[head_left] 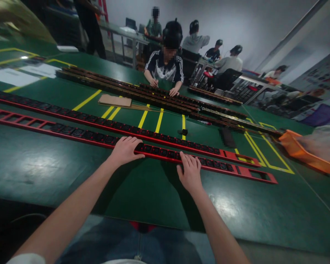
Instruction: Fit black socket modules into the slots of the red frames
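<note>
Across the green table runs a long red rail (159, 157) fitted with a row of black, socket-like square inserts; its left part shows bare square openings. My left hand (126, 150) lies over its middle, fingers across the top and thumb along the near edge. Farther right, my right hand (191, 170) grips the same rail with its fingers over the inserts and thumb at the near side. Just behind, nearly parallel, lies a second red rail (112, 125) with similar black inserts. Part of the near rail is hidden under both hands.
Beyond the rails lie a cardboard piece (114, 100), dark long bars (126, 88) and a small black part (183, 132). At right stands an orange bin (305, 150) with clear plastic. White papers (13, 76) lie at left. A person (165, 66) works across the table; others sit behind.
</note>
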Motion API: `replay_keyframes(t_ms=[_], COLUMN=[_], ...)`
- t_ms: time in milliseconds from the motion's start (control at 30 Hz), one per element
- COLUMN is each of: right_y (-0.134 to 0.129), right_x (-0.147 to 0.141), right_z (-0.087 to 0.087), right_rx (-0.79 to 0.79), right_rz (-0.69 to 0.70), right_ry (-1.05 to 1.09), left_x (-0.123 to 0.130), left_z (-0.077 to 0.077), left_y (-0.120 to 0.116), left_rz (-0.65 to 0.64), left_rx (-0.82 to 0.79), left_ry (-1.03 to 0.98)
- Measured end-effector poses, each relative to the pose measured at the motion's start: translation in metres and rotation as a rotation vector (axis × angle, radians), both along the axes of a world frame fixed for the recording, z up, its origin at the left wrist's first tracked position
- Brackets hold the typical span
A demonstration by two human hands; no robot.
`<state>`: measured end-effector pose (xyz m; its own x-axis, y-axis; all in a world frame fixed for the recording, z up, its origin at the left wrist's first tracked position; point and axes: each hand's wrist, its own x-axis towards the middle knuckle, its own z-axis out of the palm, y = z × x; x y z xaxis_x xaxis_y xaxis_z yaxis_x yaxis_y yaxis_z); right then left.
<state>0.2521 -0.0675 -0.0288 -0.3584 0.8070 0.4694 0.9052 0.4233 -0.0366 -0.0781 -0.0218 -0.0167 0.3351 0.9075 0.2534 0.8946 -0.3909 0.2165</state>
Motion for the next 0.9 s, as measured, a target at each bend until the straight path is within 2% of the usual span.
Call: replay_keyframes(t_ms=[133, 400, 533, 700, 900], right_y=[0.007, 0.003, 0.006, 0.021, 0.026], right_x=[-0.005, -0.013, -0.019, -0.024, -0.02], right_z=[0.007, 0.0, 0.007, 0.016, 0.01], right_rx=[-0.022, -0.008, 0.011, -0.005, 0.015], right_rz=[-0.011, -0.028, -0.021, 0.037, 0.02], right_ry=[0.01, 0.052, 0.045, 0.0, 0.089], left_x=[-0.001, -0.001, -0.002, -0.002, -0.002], left_z=[-0.001, 0.0, -0.001, -0.001, -0.001], left_y=[0.0, 0.0, 0.0, 0.0, 0.0], left_rz=[0.003, 0.008, 0.008, 0.008, 0.004], left_rx=[0.003, -0.032, -0.024, -0.021, -0.038], left_ry=[-0.003, 0.005, 0.001, -0.009, 0.002])
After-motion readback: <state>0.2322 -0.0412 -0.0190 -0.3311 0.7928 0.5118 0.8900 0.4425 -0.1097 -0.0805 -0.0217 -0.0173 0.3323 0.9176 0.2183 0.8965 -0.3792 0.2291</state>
